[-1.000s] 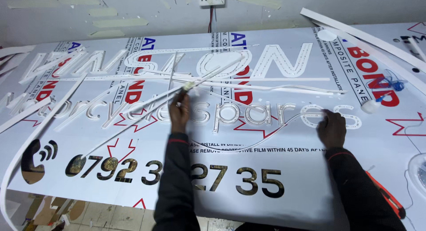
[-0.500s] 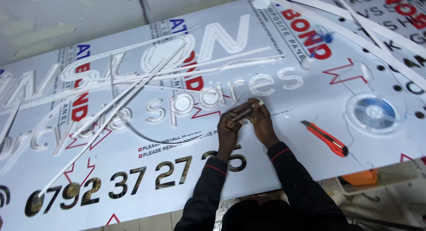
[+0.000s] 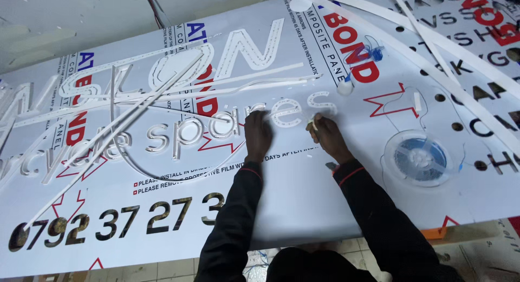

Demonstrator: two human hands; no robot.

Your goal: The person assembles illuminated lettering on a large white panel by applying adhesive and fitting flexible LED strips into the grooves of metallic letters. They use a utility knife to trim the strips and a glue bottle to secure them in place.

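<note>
A large white sign panel [image 3: 303, 195] with cut-out letters and digits lies flat before me. My left hand [image 3: 257, 131] presses fingers down on the panel beside a raised white letter [image 3: 286, 112] in the lower word row. My right hand [image 3: 326, 137] pinches a small white strip piece [image 3: 312, 123] at the edge of the following letter [image 3: 320, 102]. Both sleeves are black with red cuffs.
Long white plastic strips [image 3: 130, 106] lie crossed over the left letters and others [image 3: 433, 41] run across the top right. A clear spool of blue wire [image 3: 418, 157] sits right of my right hand. A small blue bottle [image 3: 374, 52] lies farther up. Tiled floor shows below.
The view has swung right. My hands were together over one letter half a second ago; now they are apart, the left flat on the panel, the right pinching the strip.
</note>
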